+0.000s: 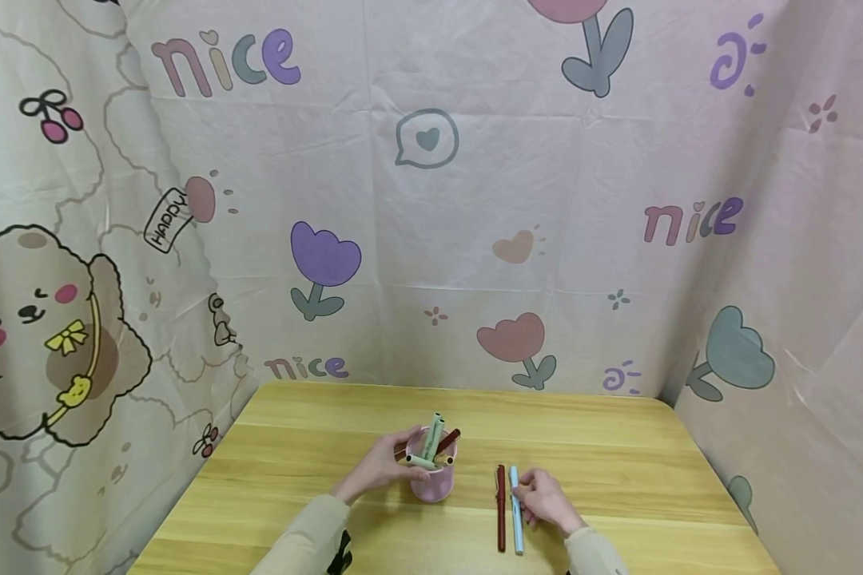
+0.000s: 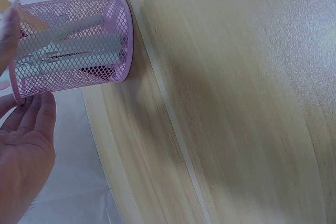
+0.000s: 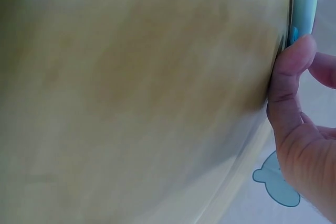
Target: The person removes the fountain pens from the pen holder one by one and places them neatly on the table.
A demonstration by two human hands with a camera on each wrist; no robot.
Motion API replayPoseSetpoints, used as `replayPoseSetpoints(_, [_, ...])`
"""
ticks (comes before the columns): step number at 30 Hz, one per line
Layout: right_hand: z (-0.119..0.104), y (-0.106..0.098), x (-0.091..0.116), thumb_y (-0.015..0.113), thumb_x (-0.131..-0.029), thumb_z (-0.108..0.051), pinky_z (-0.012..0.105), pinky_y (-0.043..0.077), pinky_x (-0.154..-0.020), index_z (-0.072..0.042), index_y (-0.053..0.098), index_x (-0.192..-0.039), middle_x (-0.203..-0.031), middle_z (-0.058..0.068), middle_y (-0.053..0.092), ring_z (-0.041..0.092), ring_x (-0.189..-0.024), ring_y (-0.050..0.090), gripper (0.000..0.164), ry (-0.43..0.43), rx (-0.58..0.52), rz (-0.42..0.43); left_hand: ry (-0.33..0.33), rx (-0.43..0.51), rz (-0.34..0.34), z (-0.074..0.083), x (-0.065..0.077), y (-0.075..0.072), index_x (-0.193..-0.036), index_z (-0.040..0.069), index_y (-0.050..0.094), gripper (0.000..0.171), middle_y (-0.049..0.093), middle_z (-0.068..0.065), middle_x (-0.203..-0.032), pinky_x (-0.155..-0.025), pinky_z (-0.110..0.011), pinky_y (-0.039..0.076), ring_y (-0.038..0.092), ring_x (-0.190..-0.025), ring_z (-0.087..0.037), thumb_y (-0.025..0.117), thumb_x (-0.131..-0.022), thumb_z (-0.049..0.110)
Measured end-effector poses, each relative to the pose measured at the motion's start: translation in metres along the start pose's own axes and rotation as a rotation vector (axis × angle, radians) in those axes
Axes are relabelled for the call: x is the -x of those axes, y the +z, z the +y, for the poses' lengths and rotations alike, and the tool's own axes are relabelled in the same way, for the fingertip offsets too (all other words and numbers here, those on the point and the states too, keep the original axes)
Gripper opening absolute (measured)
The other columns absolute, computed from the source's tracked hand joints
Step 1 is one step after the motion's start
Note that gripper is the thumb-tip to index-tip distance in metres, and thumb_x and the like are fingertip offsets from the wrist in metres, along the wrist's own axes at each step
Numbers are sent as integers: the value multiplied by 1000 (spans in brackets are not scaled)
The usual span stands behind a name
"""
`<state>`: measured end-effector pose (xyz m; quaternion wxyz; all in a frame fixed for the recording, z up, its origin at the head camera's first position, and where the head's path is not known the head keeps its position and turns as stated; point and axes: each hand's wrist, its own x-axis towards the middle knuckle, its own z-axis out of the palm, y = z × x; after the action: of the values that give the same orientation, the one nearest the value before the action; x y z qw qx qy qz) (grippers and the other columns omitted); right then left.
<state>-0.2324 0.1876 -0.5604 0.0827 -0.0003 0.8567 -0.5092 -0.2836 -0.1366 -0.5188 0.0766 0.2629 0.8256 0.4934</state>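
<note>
My left hand (image 1: 383,463) grips a pink mesh pen holder (image 1: 434,485) near its rim, thumb on the near side and fingers round the back. The holder stands upright on the table with several pens in it, among them pale green pens (image 1: 433,439) and a dark red pen (image 1: 449,440). Right of it, a light blue pen (image 1: 518,533) lies on the wood, its clip side unclear. My right hand (image 1: 544,498) pinches this pen by its upper half; the right wrist view shows the thumb (image 3: 294,64) against it. Close beside it on the left lies another dark red pen (image 1: 501,515).
The wooden table (image 1: 295,447) ends at a back edge against a printed curtain (image 1: 403,239). More curtain hangs along the left and right sides. The two loose pens lie roughly parallel, a short way right of the holder.
</note>
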Motion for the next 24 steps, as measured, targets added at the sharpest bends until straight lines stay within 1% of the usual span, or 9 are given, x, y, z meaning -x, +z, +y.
replayPoseSetpoints(5, [2, 0, 0, 62, -95, -5, 29, 54, -43, 15, 46, -121, -73, 9, 58, 14, -51, 53, 36, -4, 5, 14, 7, -1, 0, -1, 0, 0, -149, -11, 34, 95, 43, -32, -151, -111, -54, 47, 50, -134, -50, 87, -77, 19])
replayPoseSetpoints(12, [4, 0, 1, 63, -94, -6, 31, 55, -44, 16, 41, -125, -75, 10, 58, 15, -53, 55, 43, -20, -1, 23, 16, 1, -2, -2, -1, 0, -149, -11, 34, 93, 43, -32, -152, -112, -53, 47, 50, -135, -50, 86, -78, 20])
replayPoseSetpoints(19, [4, -2, 2, 61, -96, -7, 27, 53, -42, 15, 37, -131, -77, 10, 60, 15, -53, 54, 47, -31, -14, 11, 15, 11, -5, 0, -1, 0, -149, -11, 34, 93, 43, -32, -151, -112, -53, 47, 51, -134, -49, 86, -78, 19])
replayPoseSetpoints(24, [0, -5, 5, 61, -96, -7, 24, 50, -42, 15, 38, -131, -79, 11, 61, 15, -54, 54, 48, -84, -14, 17, 11, 15, -8, 0, 0, 0, -150, -10, 34, 93, 44, -32, -151, -112, -52, 47, 52, -134, -48, 86, -78, 19])
